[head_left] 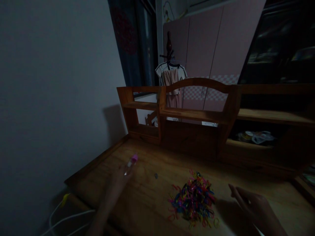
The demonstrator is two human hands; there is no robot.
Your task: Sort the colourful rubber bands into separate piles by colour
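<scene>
My left hand (119, 179) reaches forward over the wooden desk (152, 203) and is closed around a small clear tool with a pink tip (131, 163). A heap of small coloured rubber bands (193, 199) lies on the desk between my hands. One loose dark band (156, 176) sits apart, just left of the heap. My right hand (251, 206) hovers right of the heap, fingers extended toward it, with nothing visible in it. The room is dim.
A wooden shelf unit (197, 114) stands along the desk's back edge, with small items (256, 137) in a right compartment. A grey wall is on the left. White cables (66, 218) hang off the desk's left corner. Clothes hang on a rack (171, 78) behind.
</scene>
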